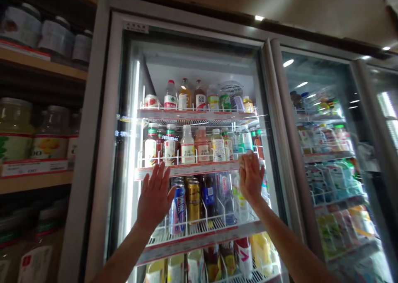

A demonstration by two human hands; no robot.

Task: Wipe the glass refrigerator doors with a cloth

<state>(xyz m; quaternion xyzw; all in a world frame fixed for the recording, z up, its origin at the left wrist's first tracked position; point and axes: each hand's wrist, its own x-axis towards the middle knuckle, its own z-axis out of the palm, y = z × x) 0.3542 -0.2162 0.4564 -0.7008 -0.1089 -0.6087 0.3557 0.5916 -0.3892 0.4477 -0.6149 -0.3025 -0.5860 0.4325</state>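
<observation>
A tall glass door (199, 59) of a lit drinks fridge stands in front of me. Toward its left side is my left hand (155, 198), fingers stretched out and slightly spread, holding nothing. It is raised before the second shelf's front edge; whether the palm touches the glass I cannot tell. On the right, my right hand (252, 177) is up at the same shelf, fingers bent and pressed together. What it holds, if anything, I cannot make out. Behind the glass are a blue can (179, 208), a gold can (194, 200) and juice bottles (187, 146).
Several bottles (184, 95) line the top shelf, and more drinks (244, 256) fill the lowest one in view. To the right is another glass-doored fridge (329, 150). Wooden shelves (40, 179) with large jars (51, 129) stand on the left. A metal door frame (290, 162) separates the fridges.
</observation>
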